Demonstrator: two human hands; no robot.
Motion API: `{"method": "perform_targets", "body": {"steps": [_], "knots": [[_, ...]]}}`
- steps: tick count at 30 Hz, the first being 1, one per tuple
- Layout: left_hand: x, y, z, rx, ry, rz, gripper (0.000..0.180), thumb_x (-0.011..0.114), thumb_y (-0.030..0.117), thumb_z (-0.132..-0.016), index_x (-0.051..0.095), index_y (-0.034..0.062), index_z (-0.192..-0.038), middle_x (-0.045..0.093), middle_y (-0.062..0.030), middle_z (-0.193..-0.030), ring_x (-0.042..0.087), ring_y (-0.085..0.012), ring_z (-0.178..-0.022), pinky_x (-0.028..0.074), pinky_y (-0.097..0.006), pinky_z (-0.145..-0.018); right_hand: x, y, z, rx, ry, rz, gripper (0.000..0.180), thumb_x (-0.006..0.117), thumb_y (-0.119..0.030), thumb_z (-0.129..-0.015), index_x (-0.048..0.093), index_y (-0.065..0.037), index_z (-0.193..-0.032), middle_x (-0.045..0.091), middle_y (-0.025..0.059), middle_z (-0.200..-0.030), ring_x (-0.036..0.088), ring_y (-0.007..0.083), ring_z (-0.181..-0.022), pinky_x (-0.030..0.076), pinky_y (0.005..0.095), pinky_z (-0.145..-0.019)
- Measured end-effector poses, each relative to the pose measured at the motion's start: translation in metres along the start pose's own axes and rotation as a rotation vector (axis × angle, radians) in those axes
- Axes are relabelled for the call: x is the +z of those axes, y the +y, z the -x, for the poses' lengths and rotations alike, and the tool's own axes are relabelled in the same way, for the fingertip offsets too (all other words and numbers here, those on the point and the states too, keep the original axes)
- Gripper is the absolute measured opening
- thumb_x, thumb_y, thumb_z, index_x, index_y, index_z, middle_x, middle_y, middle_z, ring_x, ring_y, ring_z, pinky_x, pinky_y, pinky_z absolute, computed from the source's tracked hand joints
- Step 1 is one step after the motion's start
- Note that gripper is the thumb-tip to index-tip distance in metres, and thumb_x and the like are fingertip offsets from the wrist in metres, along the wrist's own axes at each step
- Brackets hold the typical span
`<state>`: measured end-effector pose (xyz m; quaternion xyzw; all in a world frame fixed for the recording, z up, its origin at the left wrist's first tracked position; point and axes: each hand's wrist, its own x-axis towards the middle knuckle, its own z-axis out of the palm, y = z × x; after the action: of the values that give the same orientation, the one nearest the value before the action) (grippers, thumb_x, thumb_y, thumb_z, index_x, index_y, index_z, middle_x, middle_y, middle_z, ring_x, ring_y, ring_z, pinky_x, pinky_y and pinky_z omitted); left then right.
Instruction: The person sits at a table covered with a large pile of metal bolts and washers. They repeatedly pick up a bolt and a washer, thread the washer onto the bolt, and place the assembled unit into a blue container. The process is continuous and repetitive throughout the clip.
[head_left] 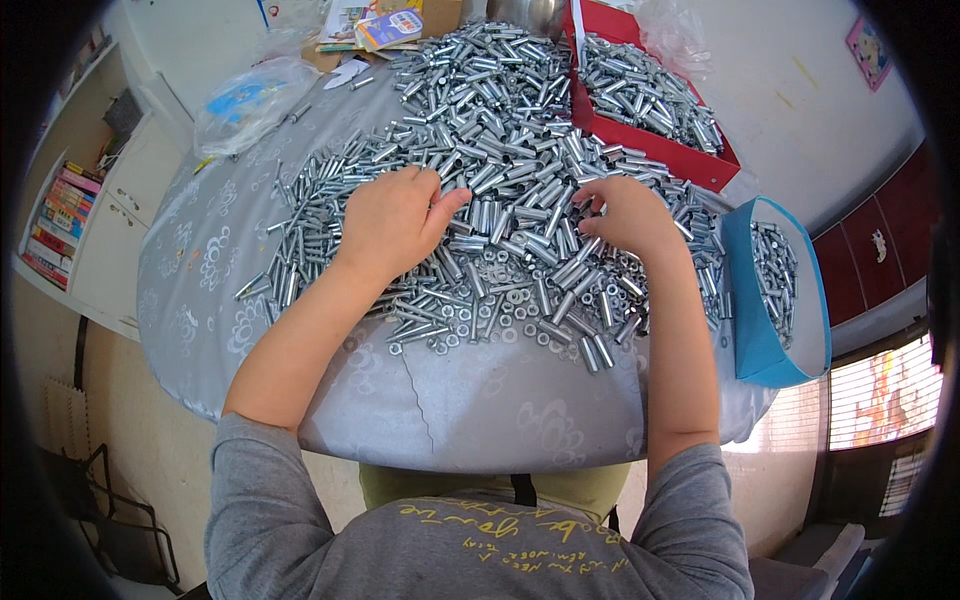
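The round tabletop, under a grey patterned cloth, fills the middle of the view; its near rim curves just above the person's grey sleeves, and a bare band of cloth runs along that rim and up the left side. A wide heap of silver sleeves covers the centre and far half, thinning to scattered washers toward the near edge. A red tray of the same sleeves lies at the far right, touching the heap. A blue box with more of them hangs at the right rim, partly over the edge. A clear bag lies at the far left, apart from the heap. The left hand rests palm down on the heap's left part, fingers loosely curled, gripping nothing that shows. The right hand lies on the heap's right part, fingertips dug among the sleeves; whether it pinches one I cannot tell.
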<state>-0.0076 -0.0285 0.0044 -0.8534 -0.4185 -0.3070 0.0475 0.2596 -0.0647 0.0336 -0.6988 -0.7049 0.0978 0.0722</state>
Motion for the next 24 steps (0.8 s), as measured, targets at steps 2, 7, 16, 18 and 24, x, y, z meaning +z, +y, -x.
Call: {"method": "perform_targets", "body": {"steps": [2, 7, 16, 18, 24], "knots": [[0.001, -0.001, 0.001, 0.006, -0.014, -0.006, 0.033, 0.054, 0.036, -0.085, 0.055, 0.0072, -0.07, 0.054, -0.0078, -0.065, 0.056, -0.0272, -0.061, 0.042, -0.038, -0.053, 0.0, -0.002, 0.001, -0.013, 0.036, 0.008, 0.035, 0.073, -0.019, -0.065, 0.066, -0.015, -0.099, 0.064, 0.0075, -0.087, 0.061, 0.0243, -0.084, 0.048, 0.0356, -0.075], [-0.004, -0.001, 0.0, 0.016, -0.09, 0.066, 0.033, 0.053, 0.036, -0.086, 0.057, 0.0061, -0.073, 0.055, -0.0079, -0.067, 0.056, -0.0279, -0.063, 0.042, -0.039, -0.054, 0.009, 0.003, 0.0, -0.072, 0.102, -0.009, 0.033, 0.073, -0.019, -0.064, 0.066, -0.013, -0.096, 0.062, 0.0071, -0.082, 0.06, 0.0236, -0.082, 0.047, 0.0345, -0.072], [-0.005, 0.004, 0.0, -0.001, -0.196, 0.107, 0.033, 0.05, 0.036, -0.087, 0.058, 0.0061, -0.076, 0.057, -0.0088, -0.072, 0.057, -0.0284, -0.07, 0.044, -0.039, -0.059, 0.017, -0.005, -0.008, -0.093, 0.102, 0.034, 0.023, 0.068, -0.024, -0.071, 0.068, -0.009, -0.088, 0.065, 0.0102, -0.085, 0.062, 0.0266, -0.083, 0.048, 0.0374, -0.073], [-0.005, 0.003, 0.0, 0.006, -0.188, 0.11, 0.034, 0.05, 0.037, -0.088, 0.058, 0.0061, -0.076, 0.057, -0.0088, -0.073, 0.058, -0.0283, -0.07, 0.044, -0.039, -0.059, 0.018, 0.001, -0.008, -0.149, 0.182, 0.011, 0.021, 0.066, -0.025, -0.073, 0.067, -0.009, -0.087, 0.065, 0.0113, -0.084, 0.061, 0.0275, -0.082, 0.048, 0.038, -0.072], [0.0, 0.0, 0.002, 0.028, -0.165, 0.089, 0.034, 0.049, 0.037, -0.087, 0.058, 0.0064, -0.076, 0.058, -0.0087, -0.073, 0.058, -0.0281, -0.07, 0.044, -0.039, -0.058, 0.001, -0.013, -0.001, -0.123, 0.337, -0.045, 0.021, 0.059, -0.026, -0.082, 0.064, -0.006, -0.085, 0.064, 0.0143, -0.083, 0.061, 0.0312, -0.08, 0.047, 0.0408, -0.069]]}}
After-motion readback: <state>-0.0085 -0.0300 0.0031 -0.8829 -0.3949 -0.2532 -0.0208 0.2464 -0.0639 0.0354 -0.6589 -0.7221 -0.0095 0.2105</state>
